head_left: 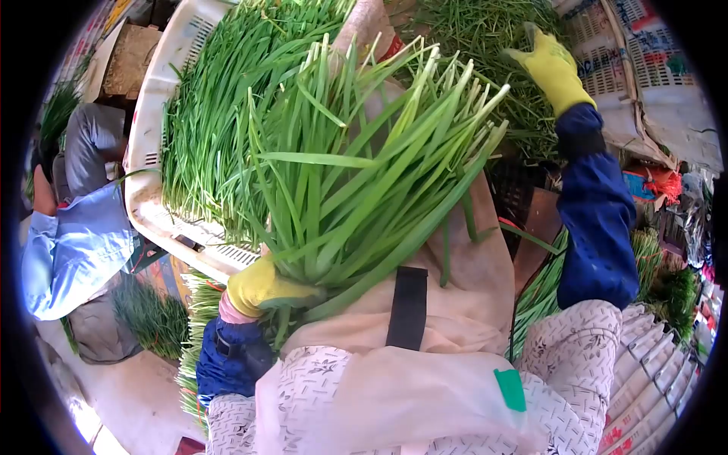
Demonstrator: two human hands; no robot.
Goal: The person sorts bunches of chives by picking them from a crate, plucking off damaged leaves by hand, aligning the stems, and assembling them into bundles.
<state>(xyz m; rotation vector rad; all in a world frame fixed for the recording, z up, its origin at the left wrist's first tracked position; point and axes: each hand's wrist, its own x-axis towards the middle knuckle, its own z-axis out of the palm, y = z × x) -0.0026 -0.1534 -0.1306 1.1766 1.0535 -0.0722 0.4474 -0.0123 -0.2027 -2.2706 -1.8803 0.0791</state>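
Note:
My left hand (271, 290), in a yellow glove, is closed around the lower part of a large bunch of garlic chives (341, 197). The bunch fans out over my lap, its pale cut ends pointing up and to the right. My right hand (553, 68), gloved in yellow too, reaches out at the upper right with its thumb and fingers apart. Nothing shows in it. Beneath and beside it lies a heap of loose chive leaves (485, 34). A white plastic crate (144, 167) filled with more chives (220, 114) stands to the left of the held bunch.
At the left edge sits another person in a light blue sleeve (83, 243). Tied chives (152, 315) lie on the floor near them, and more bundles (199, 334) stand beside my left arm. White crates (607, 68) are at the upper right. Red-marked white slats (644, 387) lie lower right.

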